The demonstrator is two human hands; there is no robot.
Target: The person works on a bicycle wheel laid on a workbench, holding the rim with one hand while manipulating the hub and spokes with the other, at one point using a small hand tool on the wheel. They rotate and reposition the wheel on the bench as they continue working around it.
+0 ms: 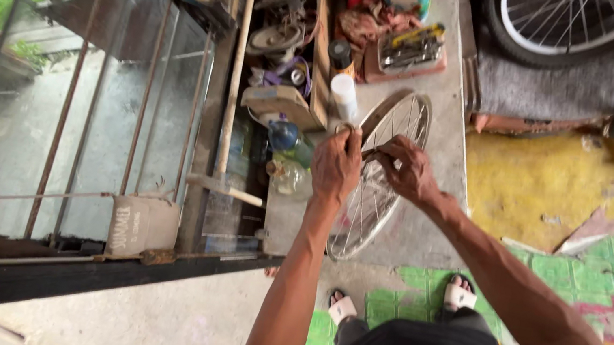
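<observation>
Fig.: head view, looking down at both hands on a bare spoked wheel (376, 183) standing on the concrete floor (413, 230).

Wheel: upright on its rim, seen nearly edge-on as a narrow ellipse; long axis runs near-left to far-right. Its top edge lies directly under both hands, just far of the sandalled feet (460, 294).

Left hand (336, 162): closed over the top-left of the rim, gripping it. Right hand (406, 168): fingers pinched narrow on a small dark tool at the rim/spokes; what the tool is can't be told. Hands sit side by side, almost touching; left is slightly nearer the rim's top, right reaches in from the right.

Packages etc.: white cylinder bottle (344, 96) just far of the left hand, dark-capped can (341, 53) beyond it. Clear plastic bottles (287, 169) w/ blue cap left of the wheel. Reddish tray of tools (410, 49) far, centre. Grey sack-like tag w/ dark print (143, 224) hangs on the left grille, near. Tyred wheel (569, 21) far right; yellow and green painted floor patches right.
</observation>
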